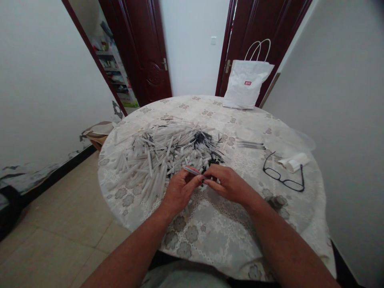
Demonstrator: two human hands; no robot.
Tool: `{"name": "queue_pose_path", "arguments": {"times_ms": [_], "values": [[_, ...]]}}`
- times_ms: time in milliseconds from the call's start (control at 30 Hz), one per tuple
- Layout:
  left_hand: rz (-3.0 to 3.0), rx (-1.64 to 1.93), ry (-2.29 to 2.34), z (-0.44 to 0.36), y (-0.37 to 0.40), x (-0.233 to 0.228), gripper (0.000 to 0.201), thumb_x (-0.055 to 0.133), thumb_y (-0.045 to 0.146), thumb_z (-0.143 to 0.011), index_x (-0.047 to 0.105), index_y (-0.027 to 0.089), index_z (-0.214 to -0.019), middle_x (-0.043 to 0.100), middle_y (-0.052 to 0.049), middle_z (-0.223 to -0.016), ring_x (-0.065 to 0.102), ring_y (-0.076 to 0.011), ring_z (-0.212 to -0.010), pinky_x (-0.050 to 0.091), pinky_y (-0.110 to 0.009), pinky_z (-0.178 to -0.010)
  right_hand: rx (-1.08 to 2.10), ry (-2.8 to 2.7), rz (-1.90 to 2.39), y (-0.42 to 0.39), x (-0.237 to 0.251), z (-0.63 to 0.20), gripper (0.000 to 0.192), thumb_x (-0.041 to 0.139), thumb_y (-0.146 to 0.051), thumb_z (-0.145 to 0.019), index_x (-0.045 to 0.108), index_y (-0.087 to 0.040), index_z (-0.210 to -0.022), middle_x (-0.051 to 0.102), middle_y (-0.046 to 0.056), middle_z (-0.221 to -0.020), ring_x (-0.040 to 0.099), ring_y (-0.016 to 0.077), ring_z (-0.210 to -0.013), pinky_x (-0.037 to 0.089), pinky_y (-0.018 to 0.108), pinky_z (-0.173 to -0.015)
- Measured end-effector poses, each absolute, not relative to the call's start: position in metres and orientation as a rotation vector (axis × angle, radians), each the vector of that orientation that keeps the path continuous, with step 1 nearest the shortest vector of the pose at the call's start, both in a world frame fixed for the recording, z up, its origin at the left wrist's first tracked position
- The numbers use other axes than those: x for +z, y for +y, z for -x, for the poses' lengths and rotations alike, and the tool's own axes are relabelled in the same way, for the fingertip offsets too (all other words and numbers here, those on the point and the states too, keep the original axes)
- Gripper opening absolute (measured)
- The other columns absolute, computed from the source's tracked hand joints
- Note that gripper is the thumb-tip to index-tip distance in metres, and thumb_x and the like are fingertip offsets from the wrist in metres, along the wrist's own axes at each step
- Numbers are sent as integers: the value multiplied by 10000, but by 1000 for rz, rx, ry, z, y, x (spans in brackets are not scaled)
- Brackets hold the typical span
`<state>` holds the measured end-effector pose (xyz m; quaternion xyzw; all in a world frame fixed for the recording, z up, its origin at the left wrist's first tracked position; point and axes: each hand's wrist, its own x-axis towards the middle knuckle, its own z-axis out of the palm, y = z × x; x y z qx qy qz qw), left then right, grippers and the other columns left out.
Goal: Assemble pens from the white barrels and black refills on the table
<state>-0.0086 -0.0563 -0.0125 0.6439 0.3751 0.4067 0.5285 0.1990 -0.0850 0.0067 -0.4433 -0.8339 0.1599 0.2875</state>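
Near the front middle of the table, my left hand is closed around a thin, whitish pen tube, which sticks out past its fingers and slants up to the left. My right hand pinches at the tube's near end, where a small dark part shows between the fingers. What exactly sits in the right fingertips is partly hidden. Just beyond both hands spreads a large pile of translucent white tubes, with a cluster of dark slender pieces on its right side. To the right, several finished-looking pens lie side by side.
A patterned cloth covers the round table. At the right lie black-framed glasses, a crumpled white wrap and a small dark greyish object beside my right forearm. A white paper bag stands at the back right edge.
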Motion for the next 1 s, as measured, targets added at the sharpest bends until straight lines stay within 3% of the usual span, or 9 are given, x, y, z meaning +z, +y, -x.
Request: {"name": "queue_pose_path", "arguments": {"times_ms": [167,400,767,1000], "values": [[-2072,937,1020,7,-53,-11,135,636,302,-918,687,218,-1011,704,-51,-912,638,-200,-810,478,-319,-764,200,-2040,1418,-75,-1,-218,89,580,-248,-966,647,-194,-989,653,57,-899,598,188,-818,427,298,-740],[-2760,477,1094,-27,-54,-13,206,563,140,-909,671,211,-1069,678,-99,-997,606,-267,-953,468,-369,-804,41,-1792,1533,-67,-1,-231,90,580,-228,-949,657,-186,-971,672,71,-885,616,204,-796,457,318,-760],[-2916,272,1150,-44,-55,-22,202,491,78,-904,671,148,-962,661,-153,-971,599,-290,-934,464,-394,-803,61,-1781,1535,-71,2,-224,89,584,-228,-946,659,-182,-962,674,79,-893,624,208,-805,468,322,-761],[-2853,359,1134,-40,-56,-26,219,466,70,-913,652,156,-991,643,-153,-1000,575,-296,-957,456,-419,-842,66,-1774,1537,-71,0,-222,88,586,-223,-947,662,-194,-980,677,70,-915,627,195,-822,472,308,-769]]}}
